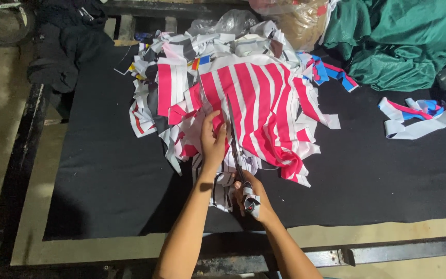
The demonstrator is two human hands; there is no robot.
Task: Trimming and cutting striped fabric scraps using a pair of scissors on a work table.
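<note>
A pink and white striped fabric piece [264, 103] lies atop a heap of fabric scraps [181, 67] in the middle of a black-covered tabletop [104, 175]. The left hand [213, 142] presses its edge flat, fingers spread. The right hand [251, 199] grips scissors [238, 155], blades pointing into the stripes. Green cloth [393, 41] sits at the far right corner.

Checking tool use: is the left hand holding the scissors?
No, the right hand grips the scissors; the left hand presses the striped fabric.
</note>
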